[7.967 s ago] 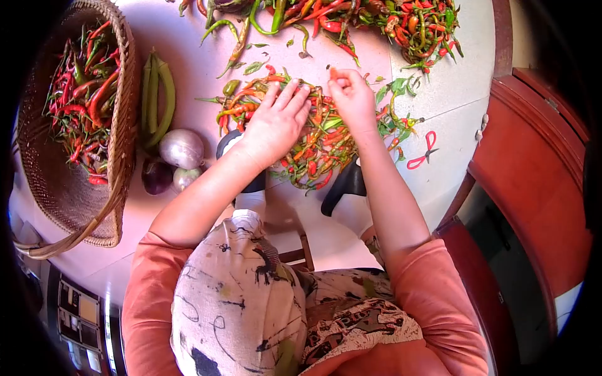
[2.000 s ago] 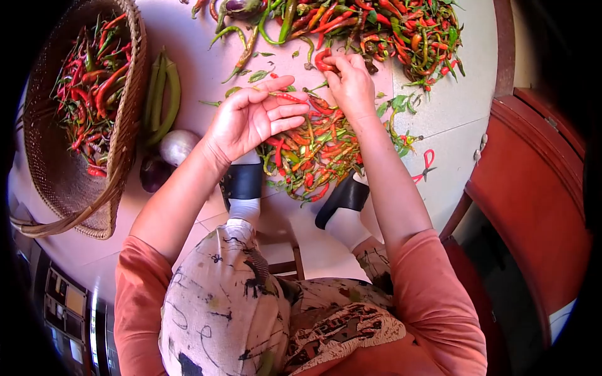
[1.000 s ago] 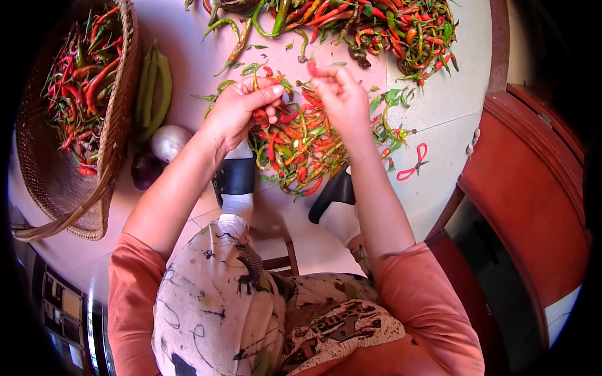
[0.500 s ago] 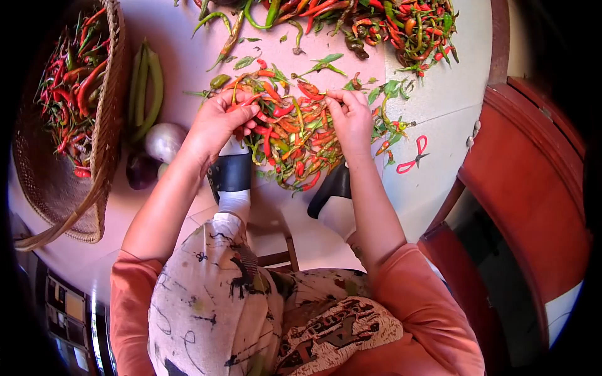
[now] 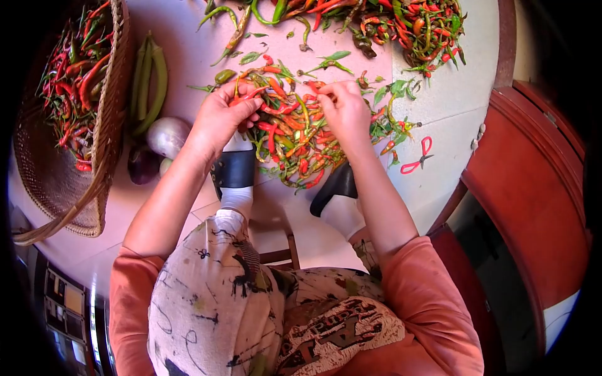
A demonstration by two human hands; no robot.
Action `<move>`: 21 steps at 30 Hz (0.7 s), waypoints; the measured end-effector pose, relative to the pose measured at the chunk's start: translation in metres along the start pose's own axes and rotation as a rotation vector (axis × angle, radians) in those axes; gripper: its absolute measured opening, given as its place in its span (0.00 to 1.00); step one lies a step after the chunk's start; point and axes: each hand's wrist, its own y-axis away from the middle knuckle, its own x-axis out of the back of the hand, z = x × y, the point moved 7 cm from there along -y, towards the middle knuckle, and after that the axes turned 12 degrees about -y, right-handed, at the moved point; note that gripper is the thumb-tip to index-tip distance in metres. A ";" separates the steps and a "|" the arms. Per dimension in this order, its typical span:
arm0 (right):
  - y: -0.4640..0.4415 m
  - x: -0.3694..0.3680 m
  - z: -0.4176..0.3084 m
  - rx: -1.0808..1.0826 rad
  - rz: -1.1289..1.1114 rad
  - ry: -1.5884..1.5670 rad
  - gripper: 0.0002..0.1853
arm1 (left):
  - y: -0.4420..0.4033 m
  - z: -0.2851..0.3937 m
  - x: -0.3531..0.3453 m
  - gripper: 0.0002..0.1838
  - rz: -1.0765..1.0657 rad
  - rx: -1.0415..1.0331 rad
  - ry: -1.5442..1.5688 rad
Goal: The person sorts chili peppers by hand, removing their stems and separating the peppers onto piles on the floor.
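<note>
My left hand (image 5: pixel 222 116) is closed around red chili peppers (image 5: pixel 246 96), which poke out between thumb and fingers. Below and between my hands, a loose pile of red, orange and green chili peppers (image 5: pixel 293 135) covers the floor. My right hand (image 5: pixel 346 113) reaches over the pile's upper right side. Its thumb and index finger pinch at a red chili pepper (image 5: pixel 315 86), partly hidden by the fingers.
A wicker basket (image 5: pixel 103 144) of chili peppers stands at left. Beside it lie long green vegetables (image 5: pixel 149 84) and eggplants (image 5: pixel 168 137). More peppers (image 5: pixel 426 28) are heaped ahead. Red-handled scissors (image 5: pixel 418 158) lie at right, near a red wooden chair (image 5: pixel 520 182). My shoes (image 5: pixel 235 169) flank the pile.
My right hand has moved slightly left, its fingertips now at a red chili pepper. My left hand keeps its hold on the peppers. The whole view has shifted a little.
</note>
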 end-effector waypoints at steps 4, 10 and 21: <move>-0.003 0.013 0.000 -0.042 0.081 0.006 0.05 | -0.001 -0.008 0.006 0.07 0.028 -0.003 -0.046; -0.012 0.003 -0.023 -0.094 0.053 -0.190 0.08 | -0.001 -0.006 0.006 0.07 0.051 0.010 0.063; -0.035 -0.042 -0.054 0.046 -0.184 -0.461 0.08 | 0.007 0.006 0.000 0.10 -0.031 -0.103 0.204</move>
